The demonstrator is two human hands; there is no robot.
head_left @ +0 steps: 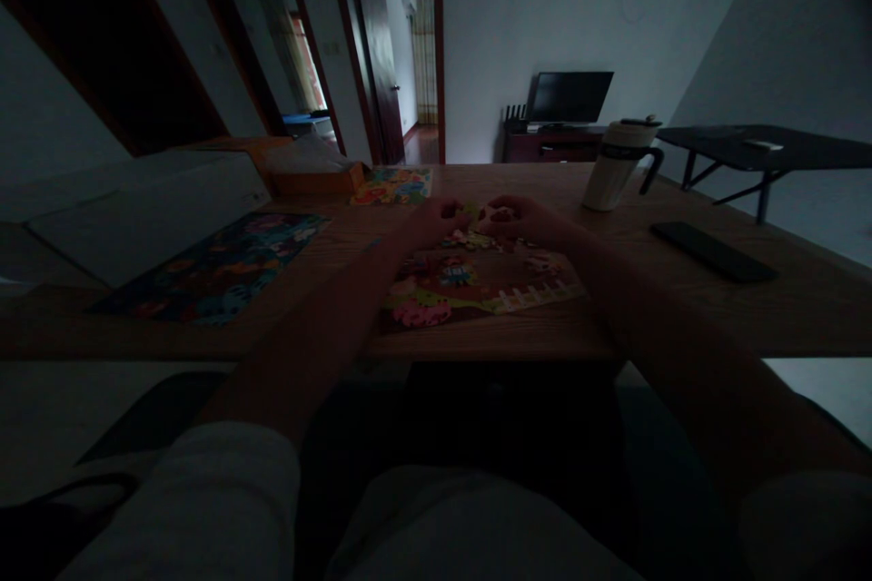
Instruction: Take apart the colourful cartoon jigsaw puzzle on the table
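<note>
On the wooden table in front of me lies a partly assembled jigsaw puzzle [477, 286] with a brown ground, a white fence and pink and green patches. Just beyond its far edge, loose puzzle pieces [477, 240] lie in a small heap. My left hand [438, 220] is closed, fingers curled at a yellow-green puzzle piece [469, 214]. Close beside it, my right hand [523, 218] is closed on a pale puzzle piece with dark brown patches [491, 215]. The light is dim, and the fingertips are partly hidden.
A dark blue finished puzzle [232, 263] lies left, and a bright puzzle sheet [395, 186] farther back. An orange box [313, 180] stands at the back left. On the right are a white mug with a black handle [617, 168] and a flat black object [712, 251].
</note>
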